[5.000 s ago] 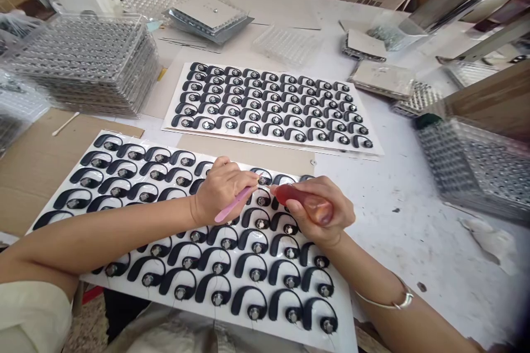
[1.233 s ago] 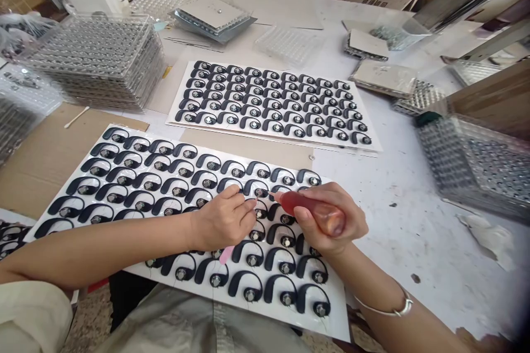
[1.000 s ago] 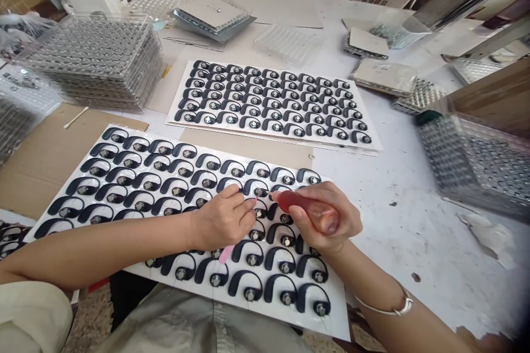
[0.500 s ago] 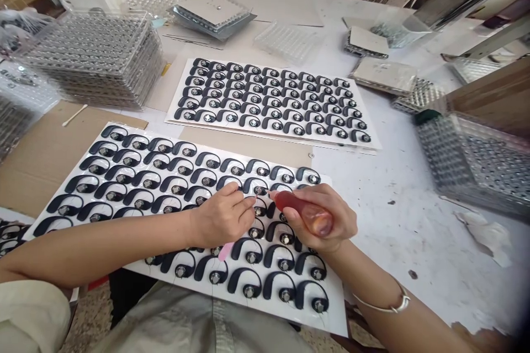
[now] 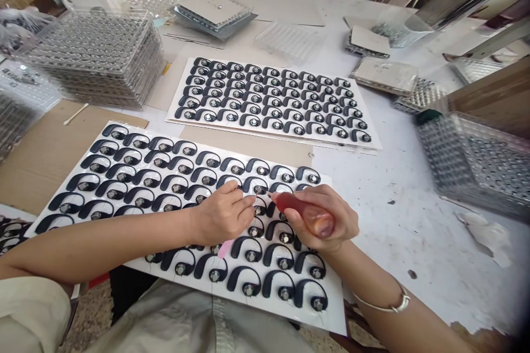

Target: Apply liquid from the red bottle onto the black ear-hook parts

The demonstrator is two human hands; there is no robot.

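Observation:
A white board [image 5: 339, 314] in front of me carries rows of black ear-hook earpieces [image 5: 136, 176]. My left hand [image 5: 223, 218] rests on the board, fingers pinched on a thin pink tool [image 5: 224, 248] whose end pokes out below the hand. My right hand [image 5: 327, 220] is wrapped round a reddish-brown squeeze bottle [image 5: 306, 212]. Its nozzle points left at an earpiece [image 5: 260, 190] in the third row, just right of my left fingertips. A silver bangle [image 5: 385, 300] is on my right wrist.
A second board of earpieces [image 5: 273, 102] lies farther back. Stacks of clear blister trays [image 5: 95, 55] stand at the left, more trays [image 5: 476, 165] at the right. Cardboard [image 5: 33, 160] lies under the near board's left end, with a cotton swab [image 5: 74, 114] on it.
Since five seconds ago both hands have dropped about one row nearer to me on the board, and the pink tool swung under my left hand. Over the last second they barely move.

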